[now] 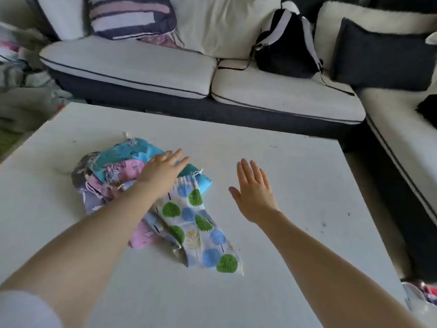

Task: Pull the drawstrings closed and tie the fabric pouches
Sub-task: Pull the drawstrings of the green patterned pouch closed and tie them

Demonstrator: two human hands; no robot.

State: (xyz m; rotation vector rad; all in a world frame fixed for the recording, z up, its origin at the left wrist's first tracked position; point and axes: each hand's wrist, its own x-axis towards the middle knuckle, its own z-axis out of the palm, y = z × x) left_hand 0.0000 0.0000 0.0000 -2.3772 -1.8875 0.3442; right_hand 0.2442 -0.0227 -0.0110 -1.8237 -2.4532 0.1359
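pouches [142,185] lie heaped on the left half of a white table [295,174], seen from the head camera. the pile mixes teal, pink and grey fabric, and a tree-print pouch [196,223] lies on top at its right edge, long axis running from its gathered mouth near the left hand down toward the person. cord ends [197,172] show at that mouth, loose and untied as far as can be told.

left hand [163,171] reaches across the pile, fingers straight and flat, over the teal and pink fabric; whether it presses down or only hovers cannot be told. it grips nothing. right hand [254,192] is spread above bare table, just right of the pile, palm down, fingers straight, holding nothing.

left hand is the nearer one: the tree-print pouch's mouth sits just below and to the right of its fingertips, while the right hand stands apart from it, to the right. no pouch looks tied yet, so the task seems at its start; picking one pouch by its mouth is the likely first step.

a grey-and-white sofa [165,67] with cushions and a dark bag [283,48] stands behind the table.
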